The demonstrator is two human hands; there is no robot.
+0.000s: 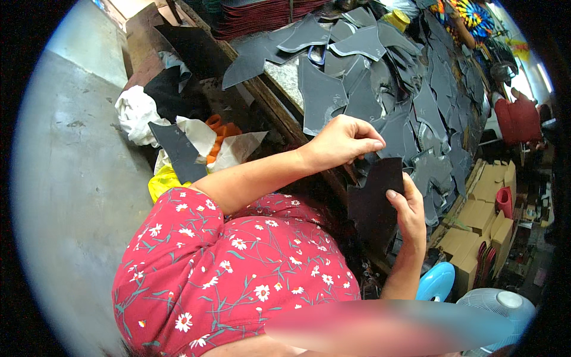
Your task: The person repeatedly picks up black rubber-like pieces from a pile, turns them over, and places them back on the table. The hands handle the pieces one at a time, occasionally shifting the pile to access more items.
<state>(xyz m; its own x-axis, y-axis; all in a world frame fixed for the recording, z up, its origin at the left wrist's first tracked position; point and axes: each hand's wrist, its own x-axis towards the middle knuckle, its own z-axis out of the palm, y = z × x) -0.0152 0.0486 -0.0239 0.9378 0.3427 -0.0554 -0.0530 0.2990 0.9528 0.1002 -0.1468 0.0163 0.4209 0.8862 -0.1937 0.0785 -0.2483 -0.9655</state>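
Observation:
My right hand (408, 205) grips a flat black cut piece of sheet material (375, 202), with the thumb on its face and the fingers behind. The piece is held upright in front of me and has a stepped, curved outline. Just above its top edge, my left hand (345, 141) is closed in a pinch, thumb against forefinger. Whatever lies between those fingertips, if anything, is too small to make out. Beyond both hands, many dark grey cut pieces (321, 95) lie heaped on a worktable, some with light hand marks.
Left of the table's wooden edge (262, 95) are a white cloth bundle (135, 114), orange rolls (220, 137) and a yellow bag (166, 181). Cardboard boxes (470, 238), a blue round object (436, 281) and a fan (499, 303) stand at right. Dark red sheets (256, 18) are stacked behind.

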